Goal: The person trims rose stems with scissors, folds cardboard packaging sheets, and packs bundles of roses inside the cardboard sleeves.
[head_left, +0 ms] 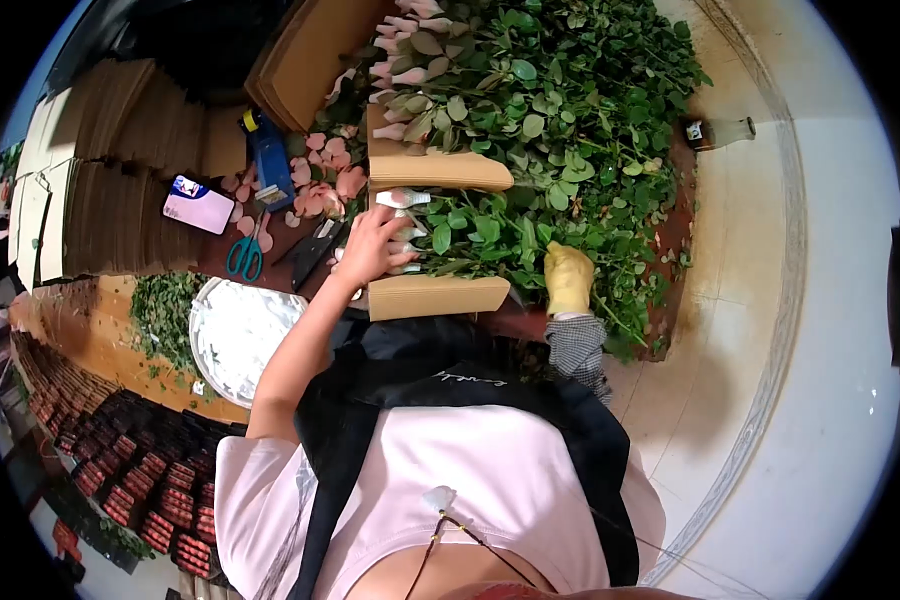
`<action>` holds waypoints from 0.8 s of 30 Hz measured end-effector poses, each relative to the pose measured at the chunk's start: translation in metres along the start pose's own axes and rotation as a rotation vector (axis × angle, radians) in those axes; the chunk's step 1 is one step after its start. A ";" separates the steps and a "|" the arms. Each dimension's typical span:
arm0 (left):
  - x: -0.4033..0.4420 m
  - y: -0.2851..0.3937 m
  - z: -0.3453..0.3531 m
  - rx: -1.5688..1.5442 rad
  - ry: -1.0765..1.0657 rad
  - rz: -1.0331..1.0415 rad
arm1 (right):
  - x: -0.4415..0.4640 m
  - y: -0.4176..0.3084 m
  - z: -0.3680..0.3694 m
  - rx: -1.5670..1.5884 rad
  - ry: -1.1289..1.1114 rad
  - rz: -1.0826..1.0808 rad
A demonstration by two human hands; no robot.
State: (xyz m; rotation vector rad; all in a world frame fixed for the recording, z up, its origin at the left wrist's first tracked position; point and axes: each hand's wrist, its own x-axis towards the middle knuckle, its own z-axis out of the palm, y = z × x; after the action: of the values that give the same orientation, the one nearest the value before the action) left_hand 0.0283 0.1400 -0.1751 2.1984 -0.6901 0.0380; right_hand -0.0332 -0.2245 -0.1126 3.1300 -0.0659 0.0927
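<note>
Though illegible — apron script [475,378], wrapped flowers [404,198].

stems [485,232] between 2 cardboard flaps [440,299], scissors [244,258] left, bottle [718,133] right

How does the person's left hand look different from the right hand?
The left hand is bare, while the right hand wears a yellow glove. The left forearm shows skin, but a checked sleeve covers the right wrist. The left hand is at the white-wrapped flower heads; the right hand is farther along, among green leaves. Both hands are at the flowers.
</note>
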 end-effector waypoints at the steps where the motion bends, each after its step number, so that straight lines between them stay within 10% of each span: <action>1: 0.001 0.000 0.000 0.006 -0.001 0.007 | -0.001 -0.007 0.000 -0.094 -0.003 0.079; 6: 0.005 0.006 -0.006 0.068 -0.104 -0.041 | 0.001 0.023 0.101 0.011 0.043 0.004; 13: -0.050 -0.005 -0.050 -0.131 0.046 -0.477 | 0.038 0.003 -0.078 0.033 -0.530 -0.097; 17: -0.040 0.006 -0.050 -0.371 -0.214 -0.764 | 0.078 -0.143 -0.128 0.900 -0.668 -0.478; 18: -0.034 0.010 -0.051 -0.349 -0.342 -0.709 | 0.082 -0.155 -0.096 0.778 -0.907 -0.513; 19: -0.045 -0.007 -0.029 -0.128 -0.303 -0.277 | 0.066 -0.155 -0.049 0.499 -0.587 -0.813; 20: -0.032 0.013 -0.039 -0.191 -0.363 -0.538 | 0.070 -0.171 -0.027 0.170 -0.771 -0.822; 24: -0.022 0.011 -0.038 -0.073 -0.420 -0.497 | 0.077 -0.184 0.018 -0.206 -0.983 -0.819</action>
State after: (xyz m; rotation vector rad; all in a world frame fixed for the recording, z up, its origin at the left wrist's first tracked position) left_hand 0.0116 0.1723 -0.1475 2.2670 -0.3366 -0.7064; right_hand 0.0520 -0.0441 -0.1277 2.4151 1.0616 -1.2934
